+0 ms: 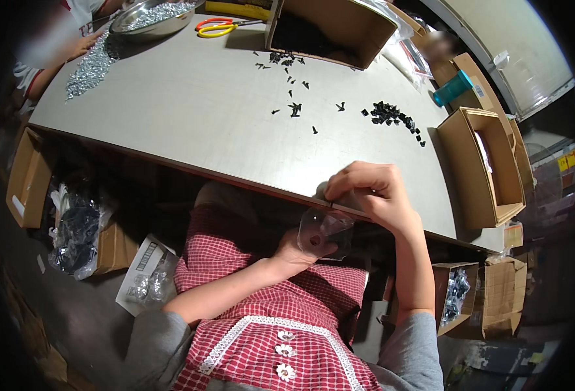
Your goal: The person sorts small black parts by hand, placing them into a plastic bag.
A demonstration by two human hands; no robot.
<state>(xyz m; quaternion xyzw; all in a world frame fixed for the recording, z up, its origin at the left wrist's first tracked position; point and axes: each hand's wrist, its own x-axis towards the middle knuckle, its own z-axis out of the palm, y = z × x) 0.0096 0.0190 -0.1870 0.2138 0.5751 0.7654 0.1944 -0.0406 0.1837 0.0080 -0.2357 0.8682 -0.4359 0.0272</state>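
Note:
Below the table's front edge, my left hand [292, 254] is closed around a clear plastic shell [339, 229], shaped like a shallow cup or cover with a round opening. My right hand [373, 192] is just above it at the edge, thumb and fingers pinched together. A thin dark tip shows under those fingers, too small to name. On the tabletop beyond lie scattered small black screws [294, 109]. Farther right is a pile of small black square pieces [388, 114].
An open cardboard box [333, 29] stands at the back; another cardboard box [479, 169] is at the right edge. Red- and yellow-handled scissors [225, 27] lie near a metal bowl [150, 19] of silvery parts. Beside a silvery heap [90, 73] is another person's hand [85, 45].

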